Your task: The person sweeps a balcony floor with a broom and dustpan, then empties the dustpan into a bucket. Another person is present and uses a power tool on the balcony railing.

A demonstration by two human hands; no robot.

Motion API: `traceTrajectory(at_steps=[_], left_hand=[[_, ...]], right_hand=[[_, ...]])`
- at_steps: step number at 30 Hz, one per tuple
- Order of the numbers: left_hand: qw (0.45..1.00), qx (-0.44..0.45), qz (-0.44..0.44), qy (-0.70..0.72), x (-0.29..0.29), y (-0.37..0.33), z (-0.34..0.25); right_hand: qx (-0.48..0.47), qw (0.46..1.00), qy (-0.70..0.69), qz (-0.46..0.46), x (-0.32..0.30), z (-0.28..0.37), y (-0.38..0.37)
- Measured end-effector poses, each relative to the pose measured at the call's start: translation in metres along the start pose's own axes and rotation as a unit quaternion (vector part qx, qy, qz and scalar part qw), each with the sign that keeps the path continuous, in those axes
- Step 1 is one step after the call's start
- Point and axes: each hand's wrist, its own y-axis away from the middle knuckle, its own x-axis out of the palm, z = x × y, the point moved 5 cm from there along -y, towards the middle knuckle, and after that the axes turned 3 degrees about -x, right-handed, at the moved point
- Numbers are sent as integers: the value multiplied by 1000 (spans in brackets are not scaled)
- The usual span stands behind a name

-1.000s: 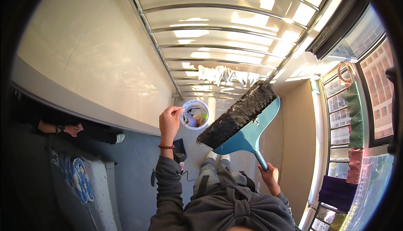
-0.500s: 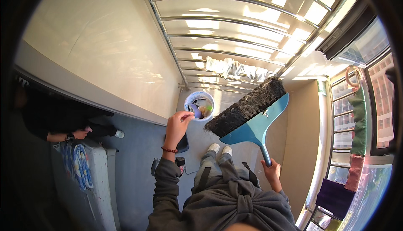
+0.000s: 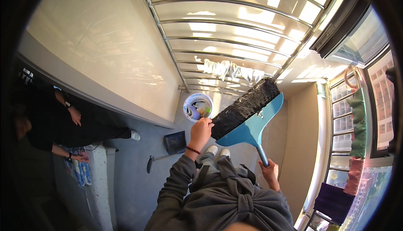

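From where I stand, the person's right hand is wrapped around the short blue handle of a broom, whose head is held up in front of both hands, bristles facing away from the body. Grey fluff and hair cling to them. The left hand is at the near left end of the bristles, fingertips drawn together; I can't tell whether they are pinching any fluff. Just beyond that hand stands a white bucket with rubbish inside. To the left of the left hand, a black dustpan lies on the floor. Well ahead of both hands, pale cloths hang on a metal rack. Far off to the left hand's side, another person in dark clothes reaches towards a blue patterned cloth.
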Motion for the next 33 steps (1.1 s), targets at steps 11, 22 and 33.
traceTrajectory(at_steps=[11, 22, 33], left_hand=[[999, -5, -6, 54, 4, 0, -12], [987, -74, -138, 37, -70, -26, 34], [949, -164, -269, -12, -166, -86, 147]], right_hand=[[-4, 999, -41, 19, -9, -38, -1], [8, 993, -111, 45, -4, -41, -16], [54, 994, -87, 36, 24, 6, -57]])
